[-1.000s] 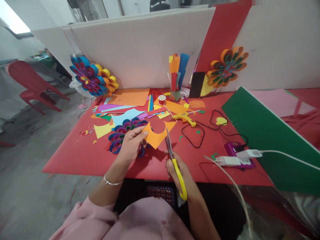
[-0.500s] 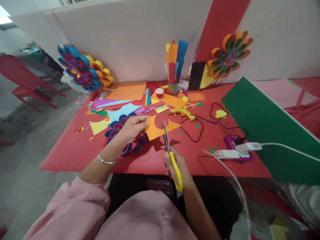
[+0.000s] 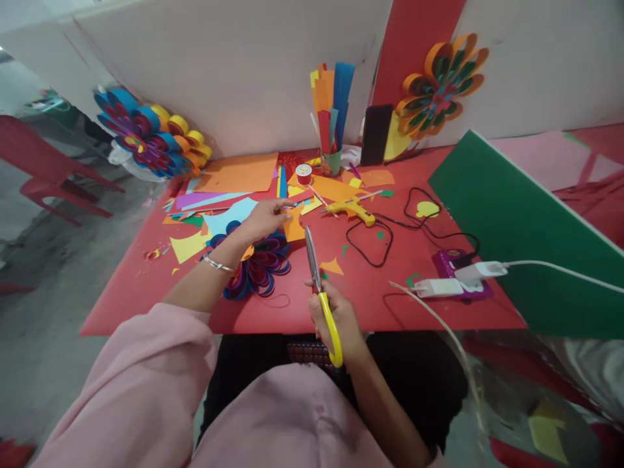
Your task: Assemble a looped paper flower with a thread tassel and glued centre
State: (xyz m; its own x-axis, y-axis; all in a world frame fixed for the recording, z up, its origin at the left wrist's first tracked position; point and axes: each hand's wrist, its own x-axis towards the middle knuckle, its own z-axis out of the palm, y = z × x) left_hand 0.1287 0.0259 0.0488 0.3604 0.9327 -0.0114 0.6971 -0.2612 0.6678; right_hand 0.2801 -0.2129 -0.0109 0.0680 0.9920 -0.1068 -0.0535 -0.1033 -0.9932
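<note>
My left hand (image 3: 266, 219) is stretched over the middle of the table, fingers extended and apart. Just below its fingertips is an orange paper piece (image 3: 295, 229), its left part hidden by the hand. My right hand (image 3: 336, 313) grips yellow-handled scissors (image 3: 327, 318), whose blades point away from me and look closed. A small orange paper scrap (image 3: 332, 265) lies to the right of the blades. Under my left wrist sits a blue and purple paper flower (image 3: 253, 276), partly covered by the forearm.
A yellow glue gun (image 3: 351, 209) with a black cord lies beyond the scissors. A purple power strip (image 3: 458, 276) with white plugs is at the right, by a green board (image 3: 526, 247). Paper strips stand in a cup (image 3: 331, 162). A ribbon spool (image 3: 303, 173) and paper sheets lie further back.
My left hand has moved away from the scissors, up the table, and its fingers have loosened from the orange paper. A cut scrap now lies on the table. The scissor blades have closed.
</note>
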